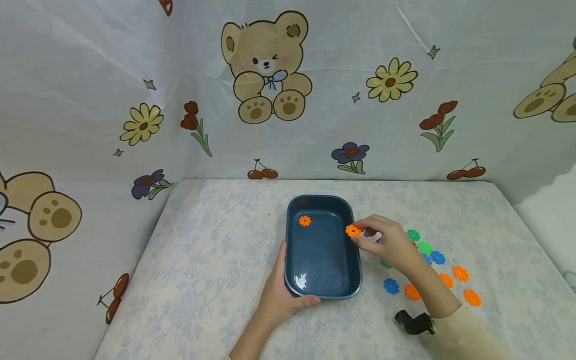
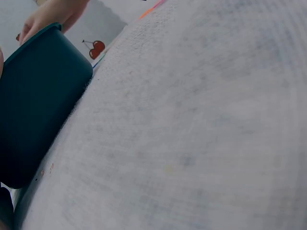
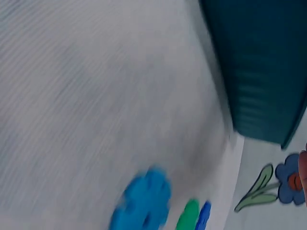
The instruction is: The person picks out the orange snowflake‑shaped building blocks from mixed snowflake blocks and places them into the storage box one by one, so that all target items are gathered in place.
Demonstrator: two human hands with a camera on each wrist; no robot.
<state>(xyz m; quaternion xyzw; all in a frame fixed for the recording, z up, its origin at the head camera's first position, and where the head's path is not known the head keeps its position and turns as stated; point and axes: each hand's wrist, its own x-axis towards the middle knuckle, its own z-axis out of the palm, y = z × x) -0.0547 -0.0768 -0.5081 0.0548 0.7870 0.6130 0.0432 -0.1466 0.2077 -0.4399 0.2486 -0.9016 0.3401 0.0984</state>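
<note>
A dark blue rectangular tray (image 1: 321,260) stands on the table, with one orange notched plastic disc (image 1: 304,221) lying in its far left part. My left hand (image 1: 279,292) grips the tray's near left corner, thumb along the front rim and fingers against the left side. Over the tray's right rim, my right hand (image 1: 387,240) pinches a second orange notched disc (image 1: 353,230) between thumb and fingers. In the left wrist view the tray's outer wall (image 2: 43,100) fills the left side. The right wrist view has the tray wall (image 3: 264,67) at upper right.
Right of the tray lie several loose discs: a blue one (image 1: 391,286), a green one (image 1: 424,248), an orange one (image 1: 472,297) and others, some partly behind the right arm. A black strap-like object (image 1: 414,322) is at the right wrist. A printed cloth backdrop (image 1: 324,100) rises behind the table.
</note>
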